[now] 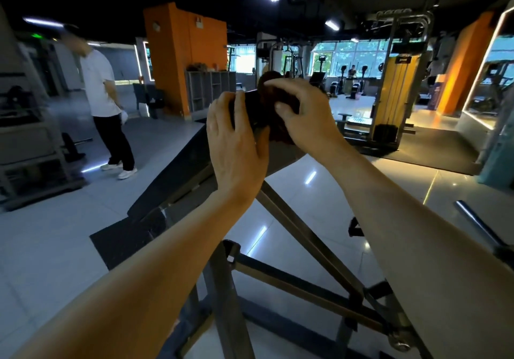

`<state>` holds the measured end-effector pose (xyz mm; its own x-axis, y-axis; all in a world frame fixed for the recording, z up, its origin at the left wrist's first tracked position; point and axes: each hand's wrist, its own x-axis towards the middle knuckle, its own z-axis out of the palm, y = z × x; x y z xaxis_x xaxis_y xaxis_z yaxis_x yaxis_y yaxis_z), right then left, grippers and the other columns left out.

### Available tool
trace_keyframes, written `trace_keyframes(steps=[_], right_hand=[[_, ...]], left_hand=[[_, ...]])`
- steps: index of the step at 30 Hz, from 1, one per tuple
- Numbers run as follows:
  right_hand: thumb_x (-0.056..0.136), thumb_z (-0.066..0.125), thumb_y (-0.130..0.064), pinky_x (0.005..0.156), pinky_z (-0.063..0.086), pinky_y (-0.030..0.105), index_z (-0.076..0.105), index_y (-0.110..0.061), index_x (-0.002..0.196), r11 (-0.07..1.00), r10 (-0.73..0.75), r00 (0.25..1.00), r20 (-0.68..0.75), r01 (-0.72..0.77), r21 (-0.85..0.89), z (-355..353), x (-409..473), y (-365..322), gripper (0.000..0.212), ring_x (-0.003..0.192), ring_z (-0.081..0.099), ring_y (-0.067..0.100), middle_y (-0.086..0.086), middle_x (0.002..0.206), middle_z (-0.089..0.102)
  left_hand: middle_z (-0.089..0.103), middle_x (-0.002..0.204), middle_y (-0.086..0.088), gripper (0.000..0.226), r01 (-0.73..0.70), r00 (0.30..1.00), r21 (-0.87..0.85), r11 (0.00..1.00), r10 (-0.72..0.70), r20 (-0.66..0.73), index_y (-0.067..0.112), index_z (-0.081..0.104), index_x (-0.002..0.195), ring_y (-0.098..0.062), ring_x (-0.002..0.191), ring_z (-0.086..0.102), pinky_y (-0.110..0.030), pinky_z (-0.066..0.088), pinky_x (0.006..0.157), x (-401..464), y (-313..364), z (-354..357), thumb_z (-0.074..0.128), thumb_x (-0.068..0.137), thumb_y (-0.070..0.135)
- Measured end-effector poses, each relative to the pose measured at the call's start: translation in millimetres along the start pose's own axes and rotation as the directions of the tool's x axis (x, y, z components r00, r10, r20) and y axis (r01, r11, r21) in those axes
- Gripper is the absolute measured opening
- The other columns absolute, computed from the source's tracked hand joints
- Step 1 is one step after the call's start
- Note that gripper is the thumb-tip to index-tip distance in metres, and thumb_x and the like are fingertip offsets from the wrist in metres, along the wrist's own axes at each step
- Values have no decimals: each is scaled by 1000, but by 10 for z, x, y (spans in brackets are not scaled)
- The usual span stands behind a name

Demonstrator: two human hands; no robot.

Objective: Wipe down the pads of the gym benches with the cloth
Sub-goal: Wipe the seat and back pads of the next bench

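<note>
Glossy pale floor tiles (319, 191) spread across a dim gym, catching streaks of ceiling light; orange pillars (180, 52) stand at the back left and far right, with grey cubby shelves (208, 88) against the left one; a yellow-framed cable machine (395, 86) stands at the right on a dark mat, and bright windows show behind it with cardio machines in front of them. At the left, a person in a white shirt (100, 86) and black trousers stands on the tiles, well apart from the bench.

An inclined bench fills the middle; its dark back pad (178, 169) slopes up from lower left toward the centre, carried on a grey steel frame (292, 230) whose struts cross below the forearms. Both arms reach forward to the pad's upper end; the left hand (236, 147) curls its fingers over the top edge of the pad, thumb on the near side, gripping it; the right hand (303, 113) sits just beside it, fingers bent and pinching a dark reddish-brown cloth (271, 94); the cloth is bunched against the top of the pad, between and under the two hands, partly hidden by the fingers; whether the left hand also touches the cloth is unclear.
</note>
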<state>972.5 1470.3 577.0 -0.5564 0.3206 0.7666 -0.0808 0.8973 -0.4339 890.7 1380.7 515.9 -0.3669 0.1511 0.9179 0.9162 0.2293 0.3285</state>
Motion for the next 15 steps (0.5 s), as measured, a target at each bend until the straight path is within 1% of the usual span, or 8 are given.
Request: trace_keyframes(steps=[1, 3, 5, 7, 8, 10, 12, 15], right_hand=[[91, 54, 2, 104, 35, 13, 62, -13, 126, 996, -79, 997, 15, 79, -37, 20, -7, -6, 39, 120, 47, 12, 6, 129, 56], [88, 54, 5, 106, 36, 18, 64, -10, 123, 982, -163, 986, 35, 165, -91, 13, 50, 90, 39, 121, 49, 16, 8, 127, 58], [87, 51, 10, 110, 36, 26, 65, -9, 123, 992, -64, 998, 2, 64, -110, -78, 201, 255, 43, 123, 50, 20, 9, 129, 58], [88, 49, 10, 109, 34, 24, 64, -10, 125, 992, 63, 998, -28, -66, -108, -145, 297, 363, 45, 126, 48, 21, 8, 132, 57], [88, 49, 9, 107, 33, 19, 63, -11, 126, 992, 73, 997, -25, -75, -103, -132, 292, 354, 44, 126, 48, 20, 8, 133, 57], [88, 52, 8, 103, 29, 12, 63, -10, 126, 996, -27, 1000, 16, 28, -88, -55, 194, 220, 43, 125, 48, 17, 7, 131, 57], [87, 54, 6, 105, 31, 12, 63, -9, 124, 983, -165, 984, 65, 169, -66, 12, 82, 112, 41, 122, 49, 17, 8, 129, 57], [86, 53, 9, 105, 34, 18, 64, -8, 123, 985, -149, 988, 44, 152, -77, -32, 125, 203, 42, 119, 51, 18, 10, 126, 59]], left_hand=[[41, 140, -23, 63, -3, 1000, 11, 1000, 3, -11, 3, 41, 139, -39, 132, 36, -49, 35, 109, -3, -1, 6, 69, 84, 18], [42, 139, -22, 60, -10, 1000, 28, 1000, 10, -28, 3, 41, 139, -36, 131, 35, -48, 36, 108, 9, 3, 30, 64, 86, 22], [42, 138, -20, 59, 2, 999, 37, 999, -1, -44, 5, 41, 138, -35, 130, 35, -48, 37, 107, 18, 8, 51, 57, 88, 30], [42, 137, -18, 57, 5, 998, 45, 999, -2, -59, 7, 41, 137, -33, 129, 36, -48, 38, 106, 23, -1, 56, 59, 88, 30], [42, 136, -18, 57, 1, 998, 50, 999, 2, -62, 8, 41, 137, -33, 128, 37, -47, 39, 106, 30, -11, 54, 62, 88, 28], [44, 135, -18, 58, 2, 998, 49, 999, 0, -55, 8, 43, 135, -33, 127, 39, -49, 41, 105, 42, -23, 42, 67, 85, 23], [45, 134, -19, 60, 5, 999, 42, 999, -3, -44, 8, 44, 135, -34, 127, 41, -51, 43, 103, 53, -30, 18, 70, 82, 21], [46, 134, -18, 63, -6, 1000, 40, 999, 6, -10, 7, 46, 134, -35, 127, 41, -52, 43, 103, 64, -51, -21, 75, 80, 21]])
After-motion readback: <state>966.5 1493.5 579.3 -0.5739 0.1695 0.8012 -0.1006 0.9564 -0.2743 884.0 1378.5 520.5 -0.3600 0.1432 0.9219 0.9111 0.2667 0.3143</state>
